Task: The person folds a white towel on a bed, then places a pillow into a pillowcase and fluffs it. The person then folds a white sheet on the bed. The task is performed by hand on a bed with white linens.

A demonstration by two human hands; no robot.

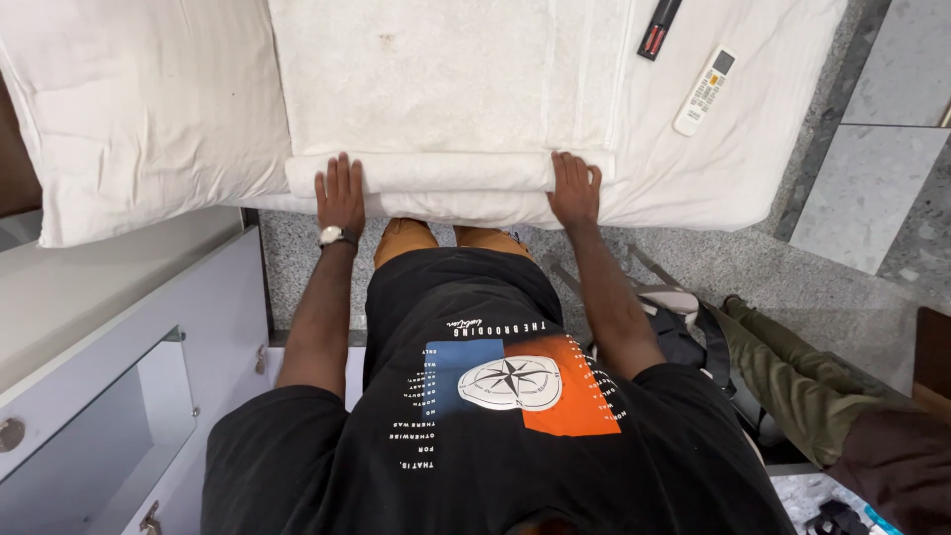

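1. Screen: small grey rectangular display on the upper end of a white remote (704,91), a long narrow bar lying tilted on the bed (693,188) at upper right, with rows of pale buttons below the display.

2. Label: red strips on a slim black bar-shaped item (659,28), lying tilted at the bed's top edge, just left of the remote and apart from it; partly cut off by the frame.

No packages or signs in view.

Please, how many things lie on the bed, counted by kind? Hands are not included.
White towel, rolled at its near edge under both hands: 1
White pillow: 1
White remote control: 1
Black and red pen-like object: 1
Total: 4
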